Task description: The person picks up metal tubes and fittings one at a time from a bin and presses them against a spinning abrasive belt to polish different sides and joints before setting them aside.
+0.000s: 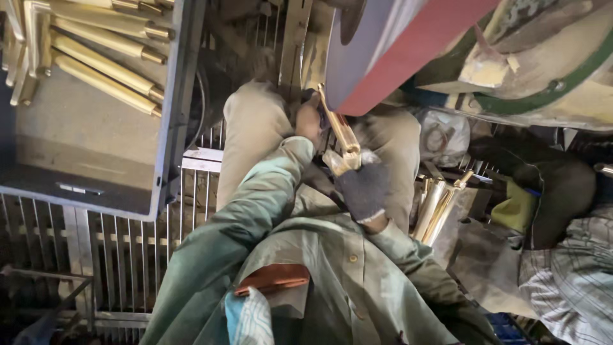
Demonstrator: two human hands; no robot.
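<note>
1. A brass fitting (pixel 341 137) is held against the lower edge of the big polishing wheel (pixel 383 51), just below the wheel's red band.
2. The right hand (pixel 364 188), in a dark glove, is closed round the lower end of the fitting, below the wheel.
3. The left hand (pixel 310 118) is closed on the upper end of the fitting, beside the wheel's rim; its fingers are largely hidden.
4. Judged from this hold, the piece is best kept steady at both ends, pressed lightly and turned evenly, so that no flat is worn into it.
5. The fingers are best kept clear of the wheel's edge.
6. More brass tubes (pixel 102 61) are stacked in a grey tray (pixel 169 115), well left of the wheel.
7. A few brass pieces (pixel 437 204) are stood below and right of the wheel.
</note>
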